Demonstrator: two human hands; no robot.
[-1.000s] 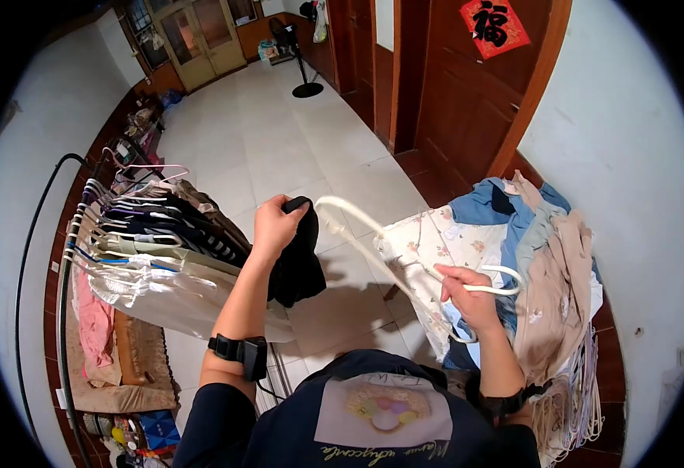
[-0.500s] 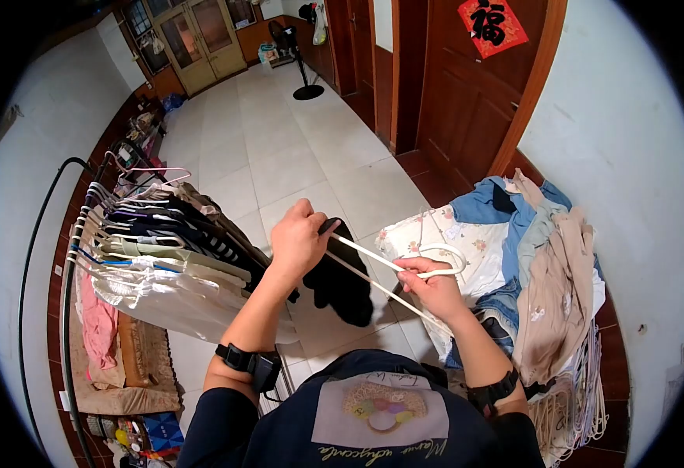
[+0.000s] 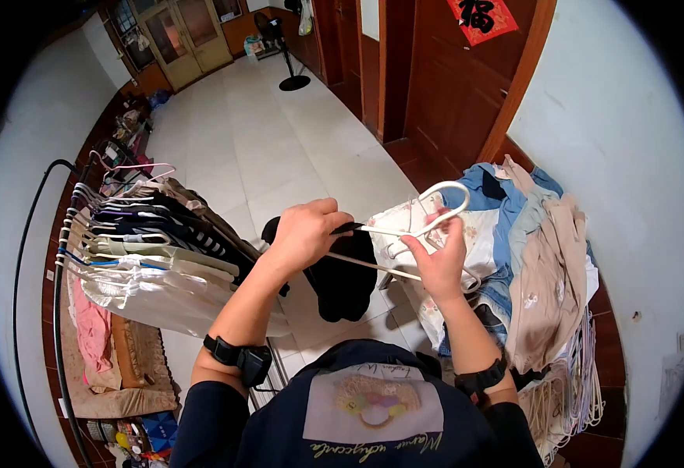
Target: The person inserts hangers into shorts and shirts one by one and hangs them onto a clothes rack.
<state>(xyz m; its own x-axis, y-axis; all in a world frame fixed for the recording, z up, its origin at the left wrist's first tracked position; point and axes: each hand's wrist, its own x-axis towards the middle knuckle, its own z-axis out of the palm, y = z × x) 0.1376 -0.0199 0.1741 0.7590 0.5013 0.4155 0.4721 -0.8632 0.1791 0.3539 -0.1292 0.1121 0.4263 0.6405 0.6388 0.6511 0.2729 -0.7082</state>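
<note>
A white clothes hanger [image 3: 389, 230] spans the gap between my two hands, its hook turned upward on the right. My right hand [image 3: 442, 261] is closed around the hanger just below the hook. My left hand [image 3: 303, 236] pinches the edge of a black garment [image 3: 342, 285] at the hanger's left end. The garment hangs below that hand and partly covers this end of the hanger. How far the hanger reaches inside the cloth is hidden by my fingers.
On the left stands a black clothes rack [image 3: 62, 312] full of hung clothes [image 3: 162, 257]. A pile of loose clothes [image 3: 545, 265] lies to the right, with spare hangers [image 3: 568, 405] below it. A standing fan [image 3: 293, 82] is farther off near the brown doors [image 3: 459, 86].
My right hand has tilted the hanger, so its hook now points up rather than sideways. The black garment has swung and sits more under my left hand. The view has shifted slightly.
</note>
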